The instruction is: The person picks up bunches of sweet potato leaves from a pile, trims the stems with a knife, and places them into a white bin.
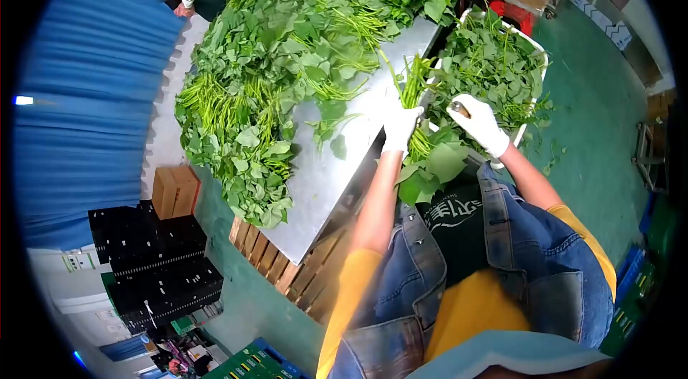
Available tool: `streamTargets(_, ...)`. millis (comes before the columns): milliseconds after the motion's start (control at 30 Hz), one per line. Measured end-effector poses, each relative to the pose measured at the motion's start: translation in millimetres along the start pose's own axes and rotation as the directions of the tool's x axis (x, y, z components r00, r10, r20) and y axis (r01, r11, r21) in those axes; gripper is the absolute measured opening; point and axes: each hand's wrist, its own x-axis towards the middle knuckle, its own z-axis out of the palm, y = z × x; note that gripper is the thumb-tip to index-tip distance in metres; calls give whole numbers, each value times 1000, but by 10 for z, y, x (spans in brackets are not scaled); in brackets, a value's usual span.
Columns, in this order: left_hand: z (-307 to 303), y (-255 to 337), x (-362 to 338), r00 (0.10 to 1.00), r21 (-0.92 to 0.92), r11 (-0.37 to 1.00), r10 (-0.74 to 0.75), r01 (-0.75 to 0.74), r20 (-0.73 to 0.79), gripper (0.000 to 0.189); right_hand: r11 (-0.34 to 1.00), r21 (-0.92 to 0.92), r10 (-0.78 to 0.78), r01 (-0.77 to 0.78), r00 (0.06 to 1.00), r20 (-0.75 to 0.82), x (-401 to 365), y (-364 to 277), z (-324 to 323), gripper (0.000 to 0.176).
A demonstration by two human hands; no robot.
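My left hand (401,126), in a white glove, is closed around a bunch of leafy green stems (414,83). Its cut stem ends point away from me, and broad leaves hang below toward my body. To the right, my gloved right hand (481,123) is closed on a small brown-handled tool (460,109); its working end cannot be made out. A large heap of leafy greens (265,56) covers much of the metal table (340,164) at left. Beyond my right hand, a white-rimmed basket (542,63) is filled with loose leaves and stems.
Another person's gloved hand (189,0) is by greens at the table's far left. Wooden pallet slats (287,275) show under the table. A cardboard box (174,192) and black crates (161,257) stand on the left. A red object (512,17) is behind the basket.
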Motion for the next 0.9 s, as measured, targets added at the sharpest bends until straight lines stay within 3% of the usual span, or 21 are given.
streamTargets(33,48,-7,45,997,131,991,-39,29,71,22,1000,10,-16,15,999,43,6,5,17,25)
streamTargets(67,87,-69,71,980,464,863,175,-199,96,31,1000,9,-25,25,999,44,-11,6,46,24)
streamTargets(100,183,-8,-2,999,352,936,33,-26,-15,28,1000,-8,7,-7,998,62,-28,33,82,21)
streamTargets(200,272,52,-124,1000,194,981,-9,8,7,22,1000,21,17,-19,996,86,-96,144,107,20)
streamTargets(267,384,-55,-70,920,421,844,389,-333,-52,18,999,-29,25,-24,999,41,-111,189,119,19)
streamTargets(300,446,-60,-19,973,349,917,225,-192,-56,21,996,-75,41,-39,999,28,-109,190,124,20)
streamTargets(367,494,-73,-13,929,432,837,371,-337,7,22,991,-29,133,-132,989,59,-110,173,99,21)
streamTargets(400,523,-119,11,926,434,832,376,-346,17,22,990,-27,138,-136,989,48,-113,192,87,21)
streamTargets(467,626,-279,91,840,639,614,535,-463,94,21,994,-81,68,-69,998,-13,-129,254,79,22)
streamTargets(500,683,-240,89,837,638,608,537,-472,108,21,994,-79,77,-79,997,-23,-144,319,99,22)
streamTargets(567,843,-185,89,945,490,813,316,-314,81,22,990,-100,88,-102,987,-131,-180,491,112,23)
streamTargets(667,1002,-204,-7,950,316,898,271,-307,153,23,975,-89,196,-202,978,-73,-465,841,9,22)
streamTargets(733,1042,-29,31,944,259,913,274,-315,184,23,937,-230,275,-261,961,31,-969,1819,103,22)
streamTargets(767,997,68,30,931,97,933,330,-347,156,22,900,-321,348,-295,930,120,-1417,2336,104,23)
streamTargets(800,934,123,34,921,-67,927,373,-368,110,21,635,-383,731,-671,683,16,-1673,2437,9,25)
streamTargets(833,870,162,105,905,-52,912,410,-407,115,22,711,-368,618,-599,782,-79,-1936,2452,-125,26)
streamTargets(900,778,237,116,918,-47,927,375,-372,130,26,565,-348,772,-748,628,-99,-2232,2781,-257,26)
